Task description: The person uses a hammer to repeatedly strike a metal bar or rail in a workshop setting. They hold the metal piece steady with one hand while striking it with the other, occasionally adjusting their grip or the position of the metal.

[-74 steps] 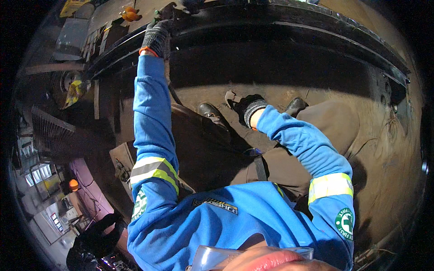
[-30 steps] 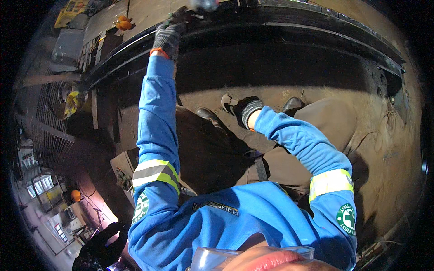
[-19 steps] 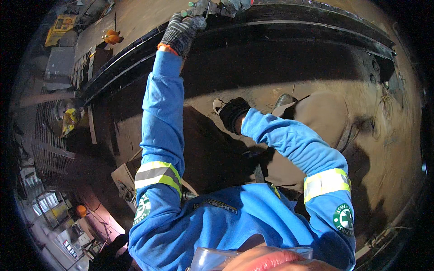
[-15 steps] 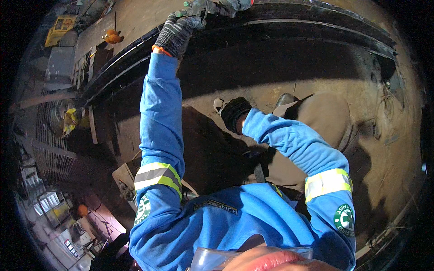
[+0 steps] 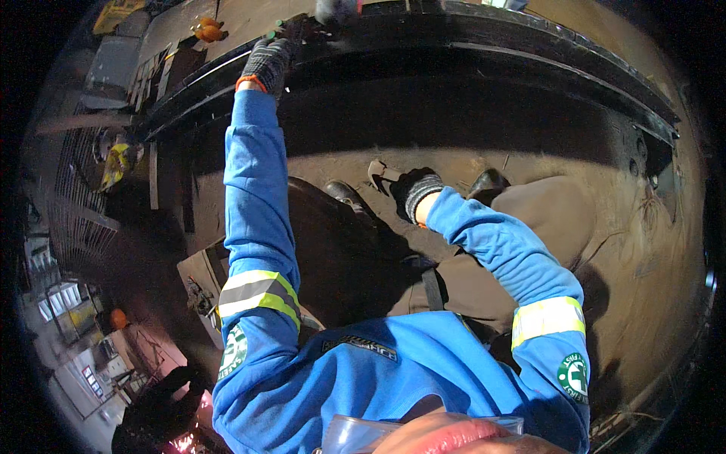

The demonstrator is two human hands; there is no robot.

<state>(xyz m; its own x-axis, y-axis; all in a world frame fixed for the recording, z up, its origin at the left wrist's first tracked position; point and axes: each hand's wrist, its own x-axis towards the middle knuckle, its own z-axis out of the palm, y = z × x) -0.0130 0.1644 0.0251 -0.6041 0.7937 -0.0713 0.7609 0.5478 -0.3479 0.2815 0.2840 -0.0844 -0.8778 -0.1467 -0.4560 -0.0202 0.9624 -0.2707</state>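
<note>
At the far side, my left hand [image 5: 266,64], in a dark knitted glove with an orange cuff, is closed at a long dark metal beam [image 5: 484,49]. Small green ends [image 5: 274,32] show by its fingers; what it grips is unclear. My right hand [image 5: 416,193], also gloved, is lower and nearer, in front of my knees. It is closed around the handle of a hammer-like tool, whose pale flat head [image 5: 376,174] points left. Beyond my left hand, a blurred grey shape [image 5: 336,10] with a red edge is at the top rim, too smeared to name.
Orange gear [image 5: 209,30] lies beyond the beam at the upper left. A person in a yellow vest [image 5: 116,168] is at the left. Pink-white sparks [image 5: 185,443] glow beside a dark figure [image 5: 155,408] at lower left. Cables [image 5: 649,208] lie on the brown floor at right.
My left hand has shifted left and slightly down in the view. The right hand and its tool have moved a little right. The grey shape at the top has moved left.
</note>
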